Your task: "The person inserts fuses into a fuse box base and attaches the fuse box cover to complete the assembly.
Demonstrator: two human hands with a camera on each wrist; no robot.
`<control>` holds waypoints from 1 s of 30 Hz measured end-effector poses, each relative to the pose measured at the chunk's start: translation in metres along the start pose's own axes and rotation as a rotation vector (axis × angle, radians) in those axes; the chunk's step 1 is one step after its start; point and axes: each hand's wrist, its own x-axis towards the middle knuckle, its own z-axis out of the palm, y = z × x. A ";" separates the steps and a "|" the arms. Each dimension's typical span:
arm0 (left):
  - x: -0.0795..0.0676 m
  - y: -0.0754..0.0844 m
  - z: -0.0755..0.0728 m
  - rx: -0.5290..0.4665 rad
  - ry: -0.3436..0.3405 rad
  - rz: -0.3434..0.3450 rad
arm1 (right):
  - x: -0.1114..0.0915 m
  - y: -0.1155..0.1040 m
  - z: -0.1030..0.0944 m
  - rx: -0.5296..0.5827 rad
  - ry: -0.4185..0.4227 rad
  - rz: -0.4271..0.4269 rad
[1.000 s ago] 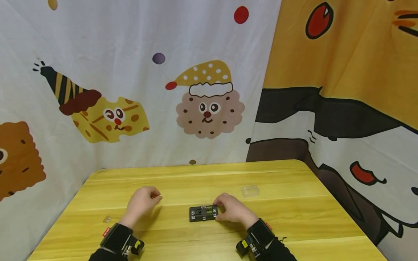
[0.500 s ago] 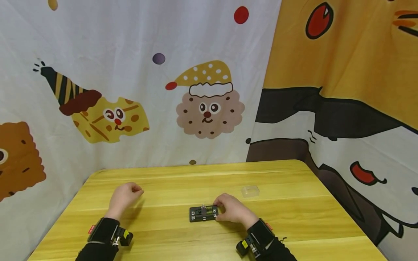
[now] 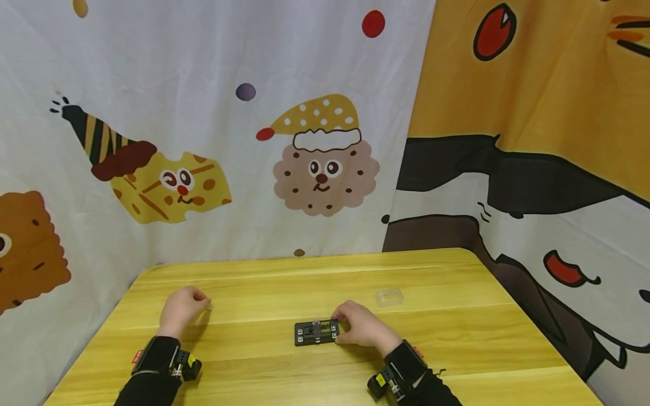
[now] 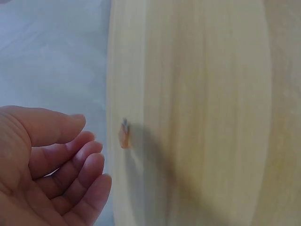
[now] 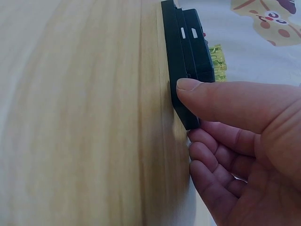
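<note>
My left hand (image 3: 181, 309) is over the left side of the table, its fingers loosely bent. In the left wrist view, thumb and fingertips stand apart with nothing between them. Just past them a small clear orange-tinted piece (image 4: 123, 135) with a grey tip sits on the wood. On the right, my right hand (image 3: 362, 325) pinches the right end of a black rectangular block (image 3: 307, 334) lying flat on the table. Metal squares show near the block's corners, with a small clear part at its middle. A yellow-green clear part (image 5: 217, 62) sticks up from it in the right wrist view.
A small clear plastic box (image 3: 389, 297) stands on the table behind my right hand. The yellow wooden table (image 3: 274, 378) reaches back to a cartoon-printed curtain (image 3: 203, 84). Each wrist wears a black strap with a camera.
My left hand has moved left, away from the block. The small clear piece seen earlier at the table's left is now out of sight in the head view. My right hand stays put.
</note>
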 end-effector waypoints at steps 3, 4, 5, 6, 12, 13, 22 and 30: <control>0.001 -0.002 0.001 -0.001 -0.002 -0.027 | 0.000 -0.001 0.000 0.004 -0.002 0.008; 0.001 -0.002 0.001 0.002 -0.002 -0.035 | -0.001 -0.002 0.000 0.007 -0.003 0.006; 0.001 -0.003 0.002 0.006 -0.001 -0.043 | -0.001 -0.002 0.000 0.010 -0.003 0.005; 0.001 -0.003 0.002 0.010 -0.002 -0.050 | -0.001 -0.002 0.000 0.012 -0.004 0.003; 0.003 -0.007 0.007 0.026 -0.003 -0.046 | -0.001 -0.001 0.002 0.012 0.000 0.002; 0.003 -0.008 0.007 0.027 -0.004 -0.046 | -0.001 -0.001 0.002 0.011 0.001 0.001; 0.007 -0.012 0.014 0.045 0.003 -0.051 | -0.002 -0.002 0.000 0.014 0.002 -0.008; 0.007 -0.009 0.017 0.044 0.008 -0.066 | -0.001 -0.001 0.001 0.014 0.002 -0.008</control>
